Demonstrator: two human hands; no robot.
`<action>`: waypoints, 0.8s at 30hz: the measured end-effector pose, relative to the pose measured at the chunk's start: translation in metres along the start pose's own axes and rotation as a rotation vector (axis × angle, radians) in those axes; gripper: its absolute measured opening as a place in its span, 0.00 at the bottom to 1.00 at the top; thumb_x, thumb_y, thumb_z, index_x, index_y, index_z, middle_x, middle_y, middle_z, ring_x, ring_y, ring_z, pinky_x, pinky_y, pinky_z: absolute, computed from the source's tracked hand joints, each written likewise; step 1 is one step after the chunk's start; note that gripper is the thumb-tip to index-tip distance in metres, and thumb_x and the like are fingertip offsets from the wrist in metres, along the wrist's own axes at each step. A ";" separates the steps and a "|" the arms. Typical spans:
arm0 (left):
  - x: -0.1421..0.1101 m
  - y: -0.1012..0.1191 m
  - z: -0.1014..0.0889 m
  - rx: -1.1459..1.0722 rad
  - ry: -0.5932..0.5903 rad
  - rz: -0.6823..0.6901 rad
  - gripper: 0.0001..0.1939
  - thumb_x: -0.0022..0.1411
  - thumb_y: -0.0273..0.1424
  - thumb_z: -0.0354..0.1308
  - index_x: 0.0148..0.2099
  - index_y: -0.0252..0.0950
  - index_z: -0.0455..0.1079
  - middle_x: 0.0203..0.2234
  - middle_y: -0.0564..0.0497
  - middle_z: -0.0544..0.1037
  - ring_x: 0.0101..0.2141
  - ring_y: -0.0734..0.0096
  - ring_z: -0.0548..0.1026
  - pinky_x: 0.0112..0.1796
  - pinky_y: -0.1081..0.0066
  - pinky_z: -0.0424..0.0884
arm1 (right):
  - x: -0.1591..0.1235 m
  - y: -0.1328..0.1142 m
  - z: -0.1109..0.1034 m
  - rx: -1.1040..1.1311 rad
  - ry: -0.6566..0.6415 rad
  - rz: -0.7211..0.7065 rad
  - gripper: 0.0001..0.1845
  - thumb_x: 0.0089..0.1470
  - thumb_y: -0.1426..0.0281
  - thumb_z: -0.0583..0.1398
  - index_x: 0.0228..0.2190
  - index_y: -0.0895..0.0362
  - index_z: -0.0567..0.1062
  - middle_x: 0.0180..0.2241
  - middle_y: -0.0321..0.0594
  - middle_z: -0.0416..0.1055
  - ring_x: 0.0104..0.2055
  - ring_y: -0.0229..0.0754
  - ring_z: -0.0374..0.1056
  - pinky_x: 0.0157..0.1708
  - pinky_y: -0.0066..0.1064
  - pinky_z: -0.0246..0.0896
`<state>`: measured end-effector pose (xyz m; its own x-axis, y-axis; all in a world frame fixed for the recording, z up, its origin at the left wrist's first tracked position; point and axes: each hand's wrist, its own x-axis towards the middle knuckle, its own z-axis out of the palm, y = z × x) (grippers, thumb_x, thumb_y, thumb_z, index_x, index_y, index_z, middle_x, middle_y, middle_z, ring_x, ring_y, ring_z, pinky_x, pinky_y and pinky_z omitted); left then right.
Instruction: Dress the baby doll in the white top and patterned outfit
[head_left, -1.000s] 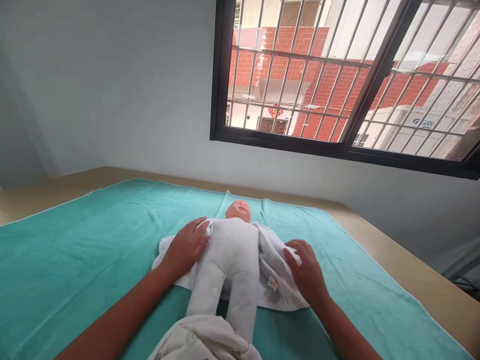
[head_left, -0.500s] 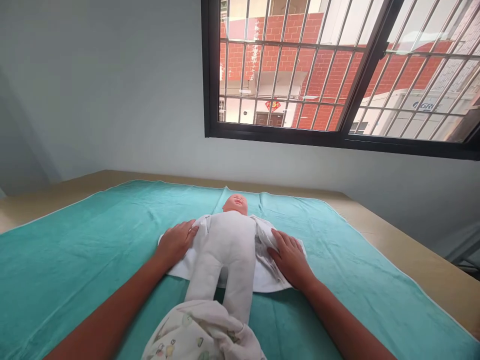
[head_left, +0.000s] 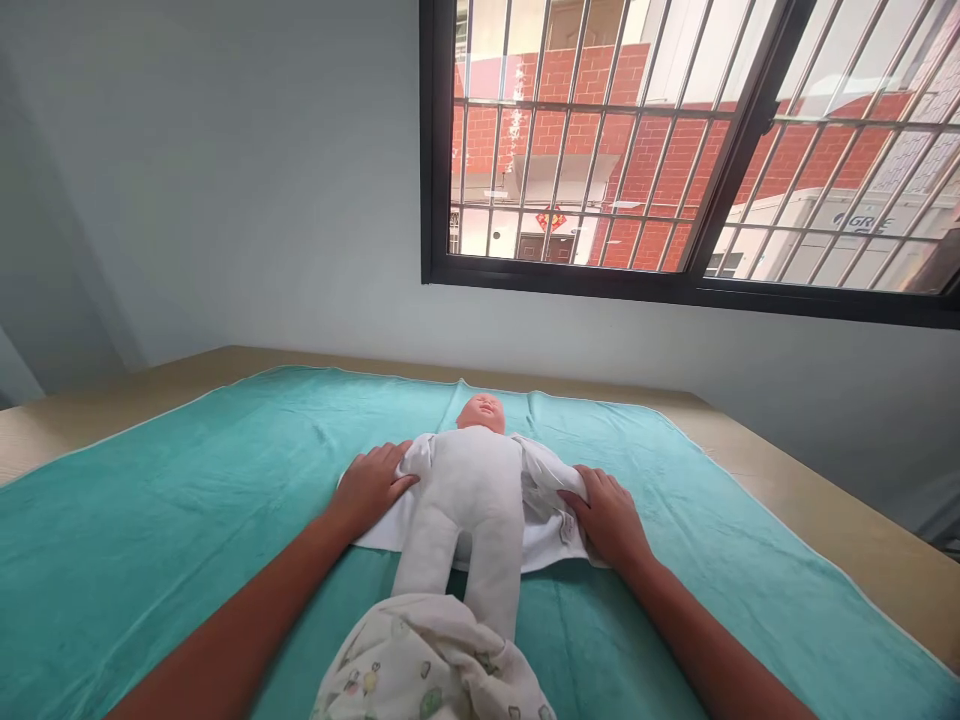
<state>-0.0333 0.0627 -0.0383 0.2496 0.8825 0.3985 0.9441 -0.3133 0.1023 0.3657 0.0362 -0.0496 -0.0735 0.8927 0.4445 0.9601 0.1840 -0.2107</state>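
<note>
A baby doll (head_left: 471, 485) with a pink head and a white cloth body lies on its back, head away from me. Under it a white baby shirt (head_left: 551, 540) is spread open, with its sleeves around the doll's arms. My left hand (head_left: 373, 490) is closed over the sleeve on the left, thumb toward the doll's body. On the other side, my right hand (head_left: 611, 517) grips the right sleeve between thumb and fingers. Bunched white printed cloth (head_left: 427, 660), like baby trousers, covers the doll's lower legs.
A teal blanket (head_left: 225, 480) lies under the doll on a wooden table (head_left: 750, 450). Behind the table stands a grey wall (head_left: 262, 200) with a black-framed, barred window (head_left: 570, 275).
My right hand has shifted outward, and the right sleeve is stretched straighter. Fingers of both hands look more curled around the sleeves. The camera view has moved slightly.
</note>
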 end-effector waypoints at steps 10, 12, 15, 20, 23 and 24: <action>0.004 0.002 0.004 0.008 0.089 -0.029 0.20 0.69 0.41 0.48 0.60 0.45 0.62 0.43 0.47 0.74 0.44 0.59 0.70 0.43 0.63 0.60 | 0.039 0.009 0.008 -0.021 -0.013 0.000 0.19 0.61 0.57 0.51 0.49 0.52 0.68 0.44 0.43 0.70 0.48 0.50 0.63 0.43 0.36 0.54; 0.004 0.002 0.005 -0.011 0.092 -0.048 0.20 0.68 0.41 0.49 0.60 0.44 0.63 0.43 0.47 0.74 0.44 0.59 0.70 0.43 0.63 0.61 | 0.042 0.013 0.017 -0.056 -0.002 -0.007 0.20 0.62 0.57 0.51 0.51 0.53 0.67 0.45 0.45 0.70 0.49 0.51 0.63 0.45 0.37 0.54; 0.004 0.003 0.001 -0.060 0.129 -0.060 0.20 0.67 0.40 0.52 0.58 0.42 0.64 0.45 0.45 0.73 0.45 0.57 0.70 0.44 0.62 0.62 | 0.041 0.018 0.031 -0.064 -0.054 -0.002 0.22 0.62 0.58 0.51 0.53 0.54 0.66 0.46 0.47 0.70 0.51 0.52 0.64 0.46 0.39 0.55; 0.000 0.023 -0.024 -0.312 0.241 0.018 0.11 0.67 0.36 0.50 0.43 0.36 0.71 0.40 0.46 0.75 0.43 0.60 0.69 0.44 0.63 0.64 | 0.033 0.005 0.022 -0.022 0.039 -0.053 0.28 0.58 0.60 0.55 0.58 0.56 0.62 0.58 0.51 0.61 0.59 0.57 0.57 0.53 0.47 0.54; -0.011 0.045 -0.041 -0.661 0.051 0.080 0.17 0.68 0.39 0.48 0.31 0.35 0.70 0.26 0.51 0.73 0.28 0.71 0.67 0.32 0.71 0.64 | 0.023 -0.028 -0.005 0.160 0.099 -0.177 0.23 0.58 0.60 0.55 0.54 0.53 0.66 0.57 0.50 0.61 0.59 0.55 0.57 0.53 0.46 0.55; -0.016 0.053 -0.046 -0.751 -0.028 0.100 0.20 0.67 0.41 0.49 0.28 0.35 0.69 0.22 0.53 0.71 0.25 0.74 0.65 0.28 0.72 0.63 | 0.018 -0.041 -0.015 0.260 0.070 -0.192 0.18 0.60 0.60 0.53 0.50 0.53 0.69 0.53 0.49 0.66 0.54 0.52 0.62 0.49 0.43 0.59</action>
<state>0.0031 0.0162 0.0025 0.3411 0.8431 0.4157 0.5189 -0.5376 0.6646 0.3289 0.0381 -0.0202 -0.2192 0.8027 0.5547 0.8286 0.4533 -0.3285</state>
